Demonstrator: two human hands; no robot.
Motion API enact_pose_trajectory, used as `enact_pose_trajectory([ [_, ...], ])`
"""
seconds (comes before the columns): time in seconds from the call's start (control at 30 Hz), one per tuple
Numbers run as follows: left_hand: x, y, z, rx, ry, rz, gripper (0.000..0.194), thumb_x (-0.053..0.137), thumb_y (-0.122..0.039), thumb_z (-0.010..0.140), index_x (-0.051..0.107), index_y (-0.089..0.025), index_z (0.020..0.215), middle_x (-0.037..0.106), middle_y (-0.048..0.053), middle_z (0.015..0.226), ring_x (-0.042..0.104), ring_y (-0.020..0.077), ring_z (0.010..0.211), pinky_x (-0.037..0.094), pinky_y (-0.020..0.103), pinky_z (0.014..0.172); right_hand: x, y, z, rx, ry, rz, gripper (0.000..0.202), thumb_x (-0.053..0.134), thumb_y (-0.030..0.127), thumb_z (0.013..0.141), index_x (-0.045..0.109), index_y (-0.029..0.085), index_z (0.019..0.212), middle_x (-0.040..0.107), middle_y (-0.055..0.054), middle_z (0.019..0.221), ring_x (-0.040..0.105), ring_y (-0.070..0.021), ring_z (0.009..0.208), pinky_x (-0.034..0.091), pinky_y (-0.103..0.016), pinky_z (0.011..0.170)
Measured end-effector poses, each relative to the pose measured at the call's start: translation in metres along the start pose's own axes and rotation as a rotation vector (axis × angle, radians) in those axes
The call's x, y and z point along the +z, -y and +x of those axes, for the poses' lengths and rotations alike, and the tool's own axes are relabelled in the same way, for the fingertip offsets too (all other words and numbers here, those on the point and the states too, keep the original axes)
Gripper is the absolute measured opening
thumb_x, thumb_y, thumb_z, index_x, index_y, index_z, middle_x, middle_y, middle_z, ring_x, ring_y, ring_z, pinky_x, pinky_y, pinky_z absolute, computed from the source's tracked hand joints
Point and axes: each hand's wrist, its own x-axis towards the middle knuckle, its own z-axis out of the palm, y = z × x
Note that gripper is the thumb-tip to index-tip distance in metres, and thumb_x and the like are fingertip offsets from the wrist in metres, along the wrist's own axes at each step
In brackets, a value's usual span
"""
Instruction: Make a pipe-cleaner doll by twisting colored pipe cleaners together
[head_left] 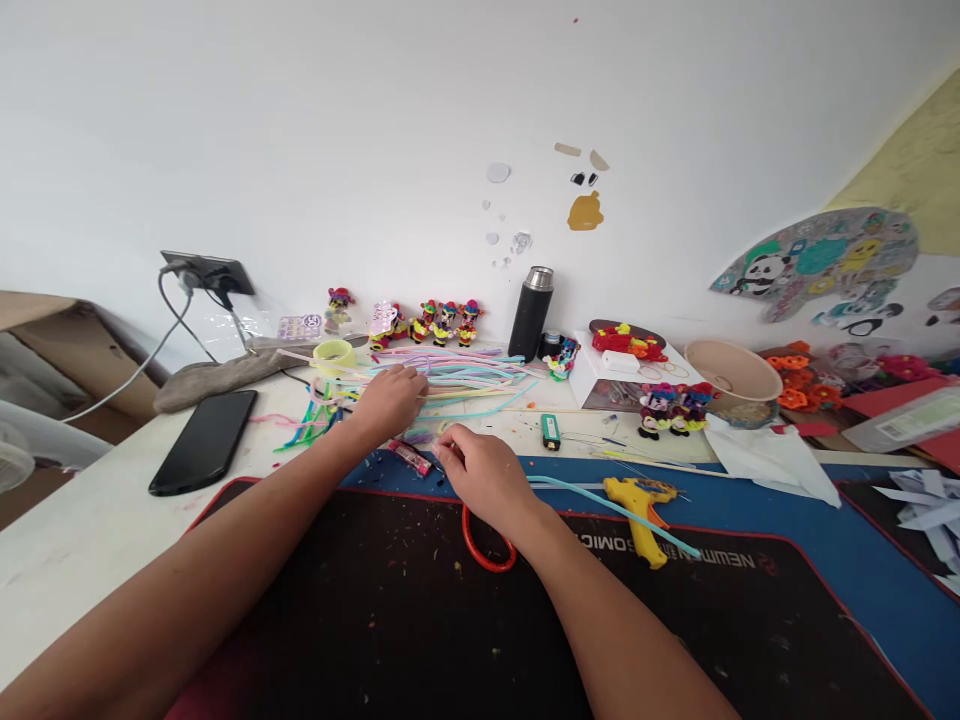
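My left hand (391, 398) reaches onto a loose pile of pastel pipe cleaners (480, 375), its fingers curled down among the stems. Which stems its fingertips grip is hidden. Closer to me, my right hand (486, 475) is closed with thumb and forefinger together. From beneath its palm sticks out the red loop handle of scissors (491, 560); their blades are mostly covered. A light-blue pipe cleaner (615, 510) runs right from behind the right wrist, across the yellow glue gun (641, 515). A small pink packet (409, 457) lies between my hands.
A black desk mat (420, 620) with scraps covers the front. A phone (204, 440) and yellow tape roll (334, 355) are left. Behind stand small pipe-cleaner figures (445, 325) and a black thermos (531, 315). A white box (622, 375), green-labelled container (550, 432) and bowl (731, 370) are right.
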Motion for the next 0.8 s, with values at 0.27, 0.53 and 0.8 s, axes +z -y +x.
enact_pose_trajectory([
  [0.27, -0.010, 0.001, 0.002, -0.035, -0.045, 0.023, 0.025, 0.045, -0.021, 0.095, 0.069, -0.018, 0.094, 0.072, 0.015, 0.088, 0.064, 0.0324, 0.092, 0.044, 0.041, 0.077, -0.002, 0.005, 0.000, 0.003, 0.036, -0.051, 0.017, 0.055, 0.034, 0.103, 0.068, 0.024, 0.101, 0.074, -0.003, 0.081, 0.064, -0.0205, 0.072, 0.029, -0.029, 0.061],
  [0.53, 0.000, -0.001, 0.003, 0.013, 0.021, 0.034, 0.019, 0.055, -0.022, 0.090, 0.071, -0.018, 0.099, 0.075, 0.016, 0.101, 0.062, 0.0355, 0.103, 0.044, 0.044, 0.084, 0.000, 0.003, -0.001, -0.056, 0.031, -0.051, 0.014, 0.057, 0.030, 0.102, 0.068, 0.023, 0.098, 0.075, -0.003, 0.086, 0.067, -0.0209, 0.077, 0.030, -0.030, 0.063],
  [0.8, -0.017, 0.015, 0.009, 0.052, -0.094, 0.021, 0.036, 0.045, -0.036, 0.099, 0.075, -0.019, 0.091, 0.076, 0.016, 0.094, 0.063, 0.0351, 0.099, 0.044, 0.045, 0.086, 0.000, 0.005, -0.002, -0.075, 0.063, -0.133, 0.019, 0.054, 0.034, 0.104, 0.068, 0.022, 0.100, 0.076, -0.006, 0.084, 0.068, -0.0227, 0.075, 0.028, -0.032, 0.059],
])
